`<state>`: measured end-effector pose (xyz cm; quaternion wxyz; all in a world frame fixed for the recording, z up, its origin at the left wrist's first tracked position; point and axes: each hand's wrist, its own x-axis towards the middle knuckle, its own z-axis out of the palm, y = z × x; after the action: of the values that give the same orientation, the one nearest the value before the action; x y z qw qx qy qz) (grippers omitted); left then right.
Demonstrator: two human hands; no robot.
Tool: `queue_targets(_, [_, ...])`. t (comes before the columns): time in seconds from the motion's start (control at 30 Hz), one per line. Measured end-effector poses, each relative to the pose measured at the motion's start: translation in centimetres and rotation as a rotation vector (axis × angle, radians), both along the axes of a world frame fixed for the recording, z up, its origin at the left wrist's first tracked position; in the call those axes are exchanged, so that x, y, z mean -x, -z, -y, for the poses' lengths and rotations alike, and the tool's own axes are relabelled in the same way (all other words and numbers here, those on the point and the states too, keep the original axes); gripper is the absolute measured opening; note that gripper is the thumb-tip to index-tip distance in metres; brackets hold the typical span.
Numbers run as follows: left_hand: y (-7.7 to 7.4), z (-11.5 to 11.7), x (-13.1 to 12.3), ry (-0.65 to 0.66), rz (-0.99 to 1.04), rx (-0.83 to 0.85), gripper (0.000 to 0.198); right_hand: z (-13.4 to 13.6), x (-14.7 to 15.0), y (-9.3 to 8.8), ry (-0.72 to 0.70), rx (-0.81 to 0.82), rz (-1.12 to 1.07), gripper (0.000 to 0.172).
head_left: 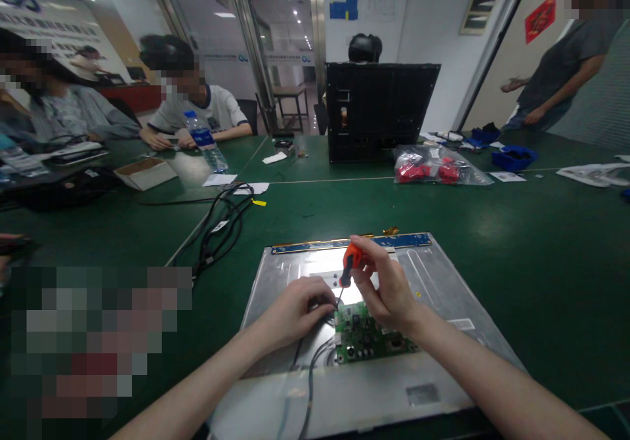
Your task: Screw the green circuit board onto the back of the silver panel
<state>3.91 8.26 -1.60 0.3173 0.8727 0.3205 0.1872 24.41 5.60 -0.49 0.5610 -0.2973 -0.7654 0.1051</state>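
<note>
Orange-handled screwdriver (349, 261), upright over the green circuit board (367, 339) at centre, my right hand (388, 289) closed round its handle, my left hand (295, 308) curled beside the tip, whether it grips anything I cannot tell, board on a grey metal panel (438, 282), green table (516, 243), black cables (221, 223) leftward.

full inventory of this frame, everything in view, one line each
table: one, green, underneath
metal panel: one, silver, centre front
circuit board: one, green, on panel
cables: several, black, left of the panel
water bottle: one, blue label, back left
cardboard box: one, white-brown, back left
black housing: one, upright, back centre
plastic bag: one, red contents, beside housing
trays: two, blue, back right
other people: three, two seated left, one standing right
screwdriver: one, orange handle, right hand
left hand: one, bare, at screwdriver tip
right hand: one, bare, gripping screwdriver
</note>
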Motion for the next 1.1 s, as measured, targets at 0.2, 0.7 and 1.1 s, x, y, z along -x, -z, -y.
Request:
queue_targets(0.2, [-0.01,-0.02,0.04,0.013,0.012,0.013,0.008,0.03,0.11,0.15,0.018,-0.022,-0.008,0.051])
queue_targets(0.7, [0.12,-0.09,0.05,0.006,0.005,-0.012,0.009,-0.13,-0.04,0.02,0.001,-0.034,0.031,0.05])
queue_targets(1.1, [-0.01,-0.01,0.01,0.012,-0.001,0.021,0.008,-0.04,0.07,0.07,0.003,-0.02,0.012,0.058])
